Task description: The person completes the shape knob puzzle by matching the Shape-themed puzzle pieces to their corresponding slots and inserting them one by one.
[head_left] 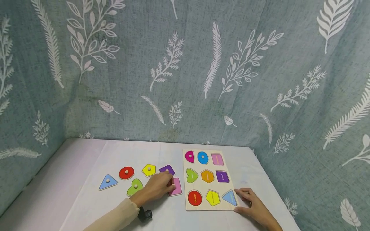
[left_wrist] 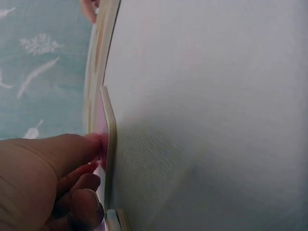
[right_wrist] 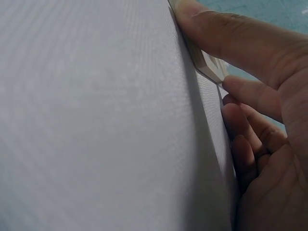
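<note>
My left hand [head_left: 157, 187] pinches a pink rectangular puzzle piece [head_left: 178, 189], just left of the wooden shape board [head_left: 199, 186]. In the left wrist view the thumb and a fingertip meet at the face of the piece [left_wrist: 111, 130], which is seen edge-on; its knob is hidden. At the board's near right corner, my right hand [head_left: 255, 207] grips the edge between thumb and forefinger. The right wrist view shows that corner of the board [right_wrist: 207, 70] between them. A purple piece [head_left: 170, 169] lies right behind the left hand, partly covered by it.
Further left lie a blue triangle [head_left: 108, 182], a red circle [head_left: 126, 173], a green heart [head_left: 135, 187] and a yellow pentagon [head_left: 148, 170], all knobbed. Knobbed magenta [head_left: 189, 157] and blue [head_left: 203, 158] pieces sit on the board's far row. A patterned curtain [head_left: 185, 80] encloses the white table.
</note>
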The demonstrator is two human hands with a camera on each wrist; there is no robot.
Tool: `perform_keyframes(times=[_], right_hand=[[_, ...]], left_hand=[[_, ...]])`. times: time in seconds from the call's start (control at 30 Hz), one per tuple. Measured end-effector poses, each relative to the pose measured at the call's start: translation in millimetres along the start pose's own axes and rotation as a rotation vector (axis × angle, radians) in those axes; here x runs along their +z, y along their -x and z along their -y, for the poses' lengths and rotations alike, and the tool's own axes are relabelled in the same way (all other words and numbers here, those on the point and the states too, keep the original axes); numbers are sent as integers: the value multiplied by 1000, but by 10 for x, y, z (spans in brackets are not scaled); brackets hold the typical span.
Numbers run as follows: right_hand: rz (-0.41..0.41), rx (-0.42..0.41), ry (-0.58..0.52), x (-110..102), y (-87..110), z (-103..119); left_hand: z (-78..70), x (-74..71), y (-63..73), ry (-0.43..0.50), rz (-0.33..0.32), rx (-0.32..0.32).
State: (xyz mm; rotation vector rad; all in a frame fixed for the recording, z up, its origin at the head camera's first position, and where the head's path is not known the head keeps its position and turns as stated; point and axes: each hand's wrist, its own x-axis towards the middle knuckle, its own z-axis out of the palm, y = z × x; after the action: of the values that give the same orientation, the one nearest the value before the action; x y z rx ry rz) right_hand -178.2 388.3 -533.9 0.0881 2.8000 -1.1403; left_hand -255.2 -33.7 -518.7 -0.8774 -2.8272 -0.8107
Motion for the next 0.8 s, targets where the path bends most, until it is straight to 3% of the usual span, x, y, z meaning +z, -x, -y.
perform_keyframes(times=[0.23,0.57,0.8], right_hand=[[-12,4,-4,12,0,10],[-15,-1,-1,3,25,29],[-19,-1,14,8,23,40]], left_hand=[[-19,-6,4,-49,-45,-21],[-30,-38,-22,-71,-14,30],[-30,-29,-25,-116,-29,78]])
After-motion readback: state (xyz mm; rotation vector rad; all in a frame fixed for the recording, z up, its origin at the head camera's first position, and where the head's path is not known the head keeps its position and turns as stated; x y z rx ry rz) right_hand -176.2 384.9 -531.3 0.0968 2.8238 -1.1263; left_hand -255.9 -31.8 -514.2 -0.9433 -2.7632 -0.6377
